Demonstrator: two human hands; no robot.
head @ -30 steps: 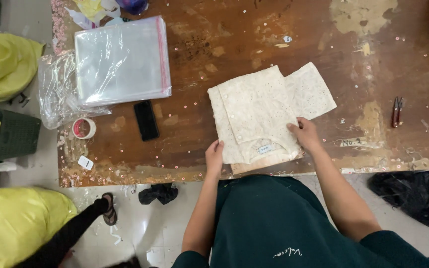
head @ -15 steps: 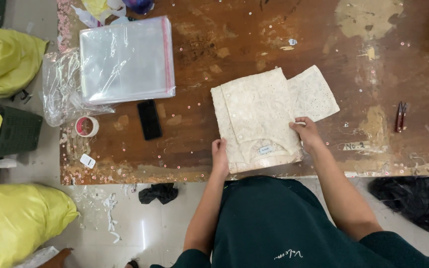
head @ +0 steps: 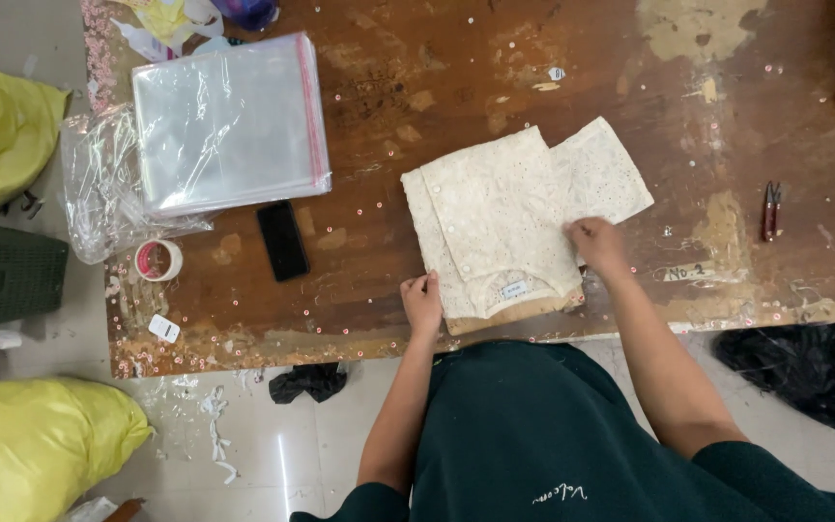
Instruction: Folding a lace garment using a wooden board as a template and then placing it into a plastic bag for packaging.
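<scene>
Hands first, seen from your head camera: your left hand [head: 423,302] pinches the near-left edge of the folded cream lace garment [head: 495,227], fingers curled on the fabric. Your right hand [head: 599,246] lies flat, pressing its right side. Garment sits at the near edge of the worn wooden table [head: 495,58], buttoned, neatly squared, one sleeve flap jutting right. Left of the garment lie a black phone [head: 282,240] and a stack of clear plastic bags [head: 229,121].

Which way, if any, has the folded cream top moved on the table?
No. The folded top lies as before, with the same gap to the black phone, its collar end by the near edge of the table.
</scene>
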